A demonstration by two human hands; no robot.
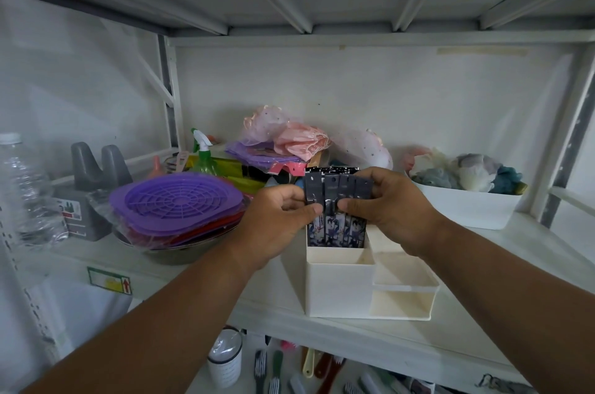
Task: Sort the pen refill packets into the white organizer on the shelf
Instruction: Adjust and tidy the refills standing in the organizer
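Several dark pen refill packets (338,190) with printed cartoon figures stand fanned side by side, their lower ends inside the tall back compartment of the white organizer (341,284) on the shelf. My left hand (277,219) pinches the packets from the left, thumb across their fronts. From the right, my right hand (389,203) holds the same bundle, fingers wrapped over its top right edge. The organizer's lower front compartments at the right show nothing inside.
A stack of purple and red plastic lids (180,206) lies left of the organizer. A white basket (467,206) with soft items stands at the right. Behind are a green spray bottle (203,155) and pink bags (289,132); a clear bottle (22,187) stands far left.
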